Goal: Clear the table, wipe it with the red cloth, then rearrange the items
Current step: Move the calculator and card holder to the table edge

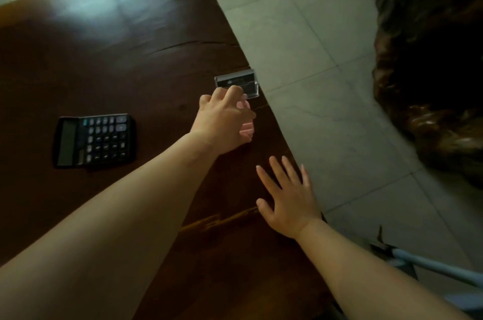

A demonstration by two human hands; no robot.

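Observation:
A clear acrylic card holder (239, 81) with dark cards in it stands on the dark wooden table (125, 63), close to the table's right edge. My left hand (224, 121) reaches across to it, curled fingers touching its front face; whether they grip it is unclear. Nearer to me, my right hand (287, 199) lies flat on the table by the right edge, fingers spread, holding nothing. A black calculator (95, 140) lies flat to the left of my left hand. No red cloth is in view.
The table's right edge runs diagonally from the top middle to the lower right, with pale floor tiles (313, 45) beyond it. A large dark carved wooden piece (431, 63) stands on the floor at the right. A light blue frame (431, 267) shows at the lower right.

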